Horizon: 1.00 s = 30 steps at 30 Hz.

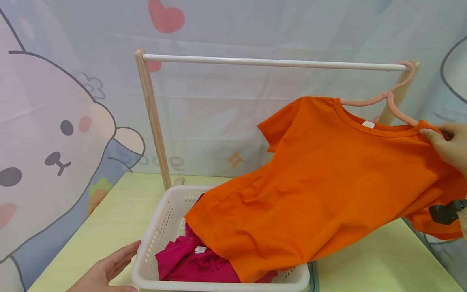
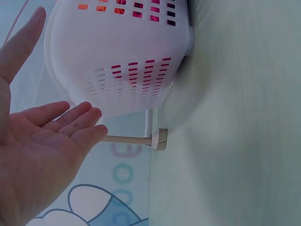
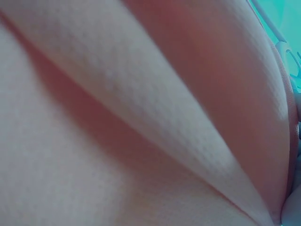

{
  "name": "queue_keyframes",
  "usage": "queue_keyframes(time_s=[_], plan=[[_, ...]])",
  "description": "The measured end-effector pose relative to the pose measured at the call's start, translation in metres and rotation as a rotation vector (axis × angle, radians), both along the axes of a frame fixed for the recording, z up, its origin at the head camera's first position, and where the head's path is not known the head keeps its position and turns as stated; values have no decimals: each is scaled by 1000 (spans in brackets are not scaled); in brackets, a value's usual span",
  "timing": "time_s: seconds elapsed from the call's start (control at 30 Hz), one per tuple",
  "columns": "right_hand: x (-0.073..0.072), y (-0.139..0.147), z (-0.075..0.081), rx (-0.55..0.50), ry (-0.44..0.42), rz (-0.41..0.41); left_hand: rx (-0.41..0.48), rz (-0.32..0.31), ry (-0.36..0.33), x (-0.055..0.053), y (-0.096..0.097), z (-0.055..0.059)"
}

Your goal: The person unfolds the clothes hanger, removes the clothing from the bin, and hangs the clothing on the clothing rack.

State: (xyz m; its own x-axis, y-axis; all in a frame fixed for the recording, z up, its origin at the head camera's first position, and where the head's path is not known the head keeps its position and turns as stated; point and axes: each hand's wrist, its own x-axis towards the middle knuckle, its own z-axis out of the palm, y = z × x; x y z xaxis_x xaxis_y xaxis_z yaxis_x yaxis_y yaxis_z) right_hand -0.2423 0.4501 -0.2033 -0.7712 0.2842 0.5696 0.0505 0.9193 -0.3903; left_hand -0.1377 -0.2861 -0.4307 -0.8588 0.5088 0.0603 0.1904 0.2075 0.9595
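An orange T-shirt (image 1: 328,182) hangs on a pink hanger (image 1: 365,102), whose hook sits at the right end of the rack's white rail (image 1: 255,61). My right hand (image 1: 452,146) pinches the shirt at its right shoulder, thumb in front. The shirt slants down to the left, its hem lying over the white basket (image 1: 219,287). Close-up cloth folds (image 3: 141,117) fill most of the right wrist view. My left hand (image 1: 106,271) is held beside the basket's left side, fingers extended and nothing in the palm, as the left wrist view also shows.
Inside the basket lies a magenta garment (image 1: 197,263) with a white label, partly covered by the orange shirt. The rack's wooden left post (image 1: 155,121) stands behind the basket on the pale yellow table (image 1: 120,211). A cartoon-printed cloth (image 1: 226,121) hangs behind everything.
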Motion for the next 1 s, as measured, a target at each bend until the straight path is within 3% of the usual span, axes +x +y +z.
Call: queue_keyframes(time_s=[0.17,0.4,0.7,0.83,0.93,1.0], plan=[[1,-1,-2,0,18,19,31,-12,-23,1,2,0],[3,-4,-2,-41,9,34,12,50,-120,4,6,2],[9,-17,8,-129,58,16,3,60,-105,5,6,1],[-7,2,5,-124,114,25,2,64,-113,5,5,1],[-21,17,1,-86,160,76,2,68,-132,5,4,1],[-21,11,2,-26,165,80,2,70,-136,4,5,1]])
